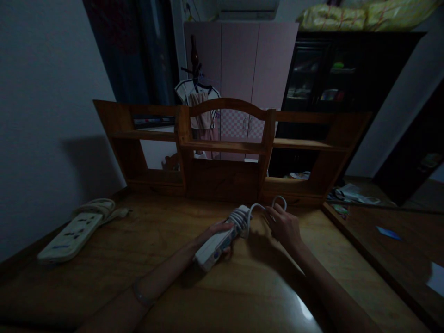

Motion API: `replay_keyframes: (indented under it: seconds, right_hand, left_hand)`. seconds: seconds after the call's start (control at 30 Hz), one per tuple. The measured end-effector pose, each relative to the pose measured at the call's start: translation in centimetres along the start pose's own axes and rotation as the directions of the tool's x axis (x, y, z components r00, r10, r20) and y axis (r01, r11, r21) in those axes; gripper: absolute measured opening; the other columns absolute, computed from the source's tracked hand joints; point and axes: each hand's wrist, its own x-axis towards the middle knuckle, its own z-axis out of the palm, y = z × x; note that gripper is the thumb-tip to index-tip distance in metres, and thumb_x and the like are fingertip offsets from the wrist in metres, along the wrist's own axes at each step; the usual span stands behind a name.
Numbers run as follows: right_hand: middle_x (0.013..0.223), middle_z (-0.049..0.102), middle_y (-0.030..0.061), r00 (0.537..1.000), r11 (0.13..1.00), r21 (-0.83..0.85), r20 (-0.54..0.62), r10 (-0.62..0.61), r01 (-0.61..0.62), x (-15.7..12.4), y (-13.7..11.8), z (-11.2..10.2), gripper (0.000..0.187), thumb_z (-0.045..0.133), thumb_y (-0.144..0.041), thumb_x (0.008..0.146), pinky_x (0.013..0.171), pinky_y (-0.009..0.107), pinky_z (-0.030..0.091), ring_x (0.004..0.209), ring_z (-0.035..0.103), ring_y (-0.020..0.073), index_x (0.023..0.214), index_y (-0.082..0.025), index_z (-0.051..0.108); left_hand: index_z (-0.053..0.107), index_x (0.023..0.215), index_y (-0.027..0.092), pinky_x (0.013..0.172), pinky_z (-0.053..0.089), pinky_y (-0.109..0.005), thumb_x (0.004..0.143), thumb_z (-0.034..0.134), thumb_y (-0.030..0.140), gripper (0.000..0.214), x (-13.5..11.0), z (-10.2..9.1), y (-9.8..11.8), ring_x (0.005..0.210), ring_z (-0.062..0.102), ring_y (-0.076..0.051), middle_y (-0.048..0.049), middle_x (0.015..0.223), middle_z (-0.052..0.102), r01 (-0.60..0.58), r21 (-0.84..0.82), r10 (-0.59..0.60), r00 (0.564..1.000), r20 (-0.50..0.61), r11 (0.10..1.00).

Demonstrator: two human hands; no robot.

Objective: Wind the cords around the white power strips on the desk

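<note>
Head view: left hand (217,230) grips power strip (213,247) angled toward shelf; right hand (284,226) pinches its cord (258,207) alongside.

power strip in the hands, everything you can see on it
The power strip is a long white bar, plastic by its look, with a blue mark near its near end. It lies at a slant over the wooden desk, held in the left hand. Its white cord is coiled around the far end; the right hand pinches a loose loop of it. Sockets are too dim to make out.
</note>
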Motion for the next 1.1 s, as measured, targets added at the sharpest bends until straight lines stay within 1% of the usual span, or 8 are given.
replay_keyframes:
  seconds: [0.13,0.33,0.57,0.7,0.83,0.93,1.03,1.1]
  right_hand:
    - [0.087,0.064,0.0044,1.000,0.998,0.055,0.000,0.012,-0.012,0.2,0.1,-0.2,0.030,0.038,-0.035,0.098,0.052,0.025,0.027,0.064,0.058,0.0128,0.095,-0.020,0.065]
    - [0.087,0.065,0.0039,0.971,0.964,0.240,0.180,-0.159,0.113,0.4,-0.2,-0.5,0.025,0.038,-0.028,0.098,0.054,0.023,0.031,0.067,0.061,0.0120,0.097,-0.022,0.062]
    - [0.086,0.066,0.0048,0.973,0.987,0.113,0.191,-0.132,0.112,0.3,0.1,0.4,0.030,0.034,-0.031,0.099,0.049,0.025,0.023,0.061,0.058,0.0129,0.091,-0.020,0.060]
    - [0.090,0.067,0.0063,0.985,0.999,0.011,0.164,-0.045,0.044,0.2,1.4,1.1,0.028,0.036,-0.029,0.098,0.048,0.026,0.021,0.061,0.058,0.0135,0.093,-0.020,0.061]
    - [0.092,0.066,0.0070,0.988,0.997,-0.049,0.140,0.067,-0.060,0.0,2.7,1.5,0.023,0.039,-0.024,0.096,0.049,0.026,0.025,0.065,0.060,0.0150,0.096,-0.020,0.062]
    - [0.091,0.066,0.0063,0.984,0.994,-0.073,0.155,0.091,-0.080,-0.2,2.8,1.3,0.021,0.041,-0.024,0.095,0.049,0.026,0.027,0.066,0.061,0.0160,0.097,-0.021,0.062]
    - [0.103,0.064,0.0061,0.990,0.994,-0.072,0.108,0.091,-0.083,-0.1,1.7,0.6,0.025,0.041,-0.024,0.095,0.051,0.026,0.031,0.072,0.062,0.0169,0.115,-0.023,0.056]
    - [0.116,0.060,0.0058,0.997,0.998,-0.040,0.051,0.059,-0.057,0.1,0.3,-0.1,0.035,0.041,-0.023,0.095,0.056,0.026,0.035,0.082,0.063,0.0175,0.129,-0.025,0.046]
  left_hand:
    - [0.057,0.102,0.011,0.039,0.046,-0.021,0.083,0.056,0.047,0.040,1.2,-1.8,0.8,0.048,0.061,-0.014,-0.0079,0.075,0.064,-0.068,-0.018,0.066,0.994,-0.083,0.998]
    - [0.054,0.115,0.014,0.034,0.040,-0.018,0.087,0.049,0.046,0.043,1.0,-1.9,2.1,0.043,0.057,-0.012,-0.0042,0.070,0.062,-0.236,-0.051,0.225,0.961,-0.157,0.970]
    - [0.054,0.117,0.013,0.035,0.042,-0.019,0.088,0.049,0.042,0.041,0.7,-1.7,2.2,0.045,0.057,-0.012,-0.0044,0.071,0.062,-0.300,-0.061,0.286,0.942,-0.178,0.952]
    - [0.053,0.121,0.014,0.042,0.046,-0.019,0.090,0.045,0.041,0.042,0.6,-1.8,2.7,0.056,0.060,-0.014,-0.0066,0.077,0.063,-0.339,-0.117,0.332,0.940,-0.077,0.933]
    - [0.050,0.125,0.011,0.040,0.042,-0.018,0.088,0.042,0.052,0.055,0.2,-1.3,2.9,0.048,0.053,-0.012,-0.0046,0.068,0.059,-0.224,-0.129,0.236,0.967,0.093,0.966]
    - [0.048,0.128,0.013,0.041,0.042,-0.018,0.088,0.042,0.051,0.055,-0.3,-0.6,2.8,0.050,0.053,-0.012,-0.0052,0.072,0.059,-0.184,-0.142,0.208,0.963,0.171,0.973]
    - [0.049,0.128,0.013,0.042,0.042,-0.017,0.088,0.044,0.046,0.051,-0.9,0.2,2.7,0.057,0.056,-0.013,-0.0069,0.079,0.060,-0.144,-0.167,0.180,0.958,0.225,0.975]
    - [0.050,0.126,0.011,0.041,0.041,-0.017,0.088,0.044,0.045,0.052,-1.3,0.6,2.7,0.057,0.056,-0.013,-0.0076,0.079,0.060,-0.091,-0.153,0.130,0.955,0.266,0.984]
